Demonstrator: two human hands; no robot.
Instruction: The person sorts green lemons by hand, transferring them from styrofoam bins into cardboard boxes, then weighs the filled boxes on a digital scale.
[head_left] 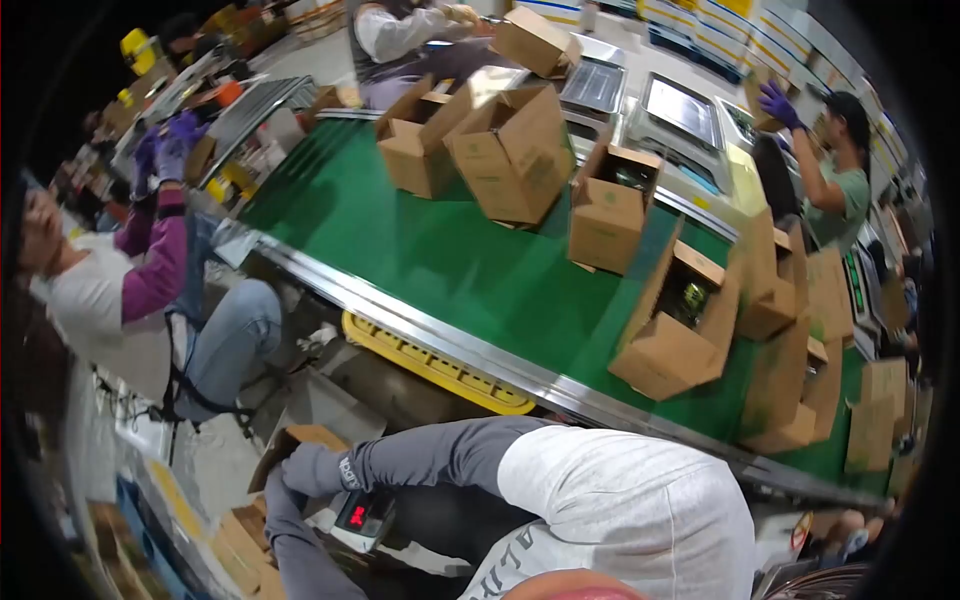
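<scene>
At the lower left, my two grey-sleeved arms come together at a brown cardboard box [300,435] with a raised flap. My right hand [312,470], in grey, is curled against the side of this box. Right below it, my left hand [280,490] is close to the box and partly covered, so its fingers do not show. Under my right forearm sits a scale [357,515] with a lit red display. What lies inside the box is hidden from me.
A green conveyor belt [430,270] with a metal edge carries several open cardboard boxes [515,155], some with dark shiny contents. A yellow plastic crate [440,365] is below it. One co-worker [100,290] sits at left; others [840,180] stand across the belt.
</scene>
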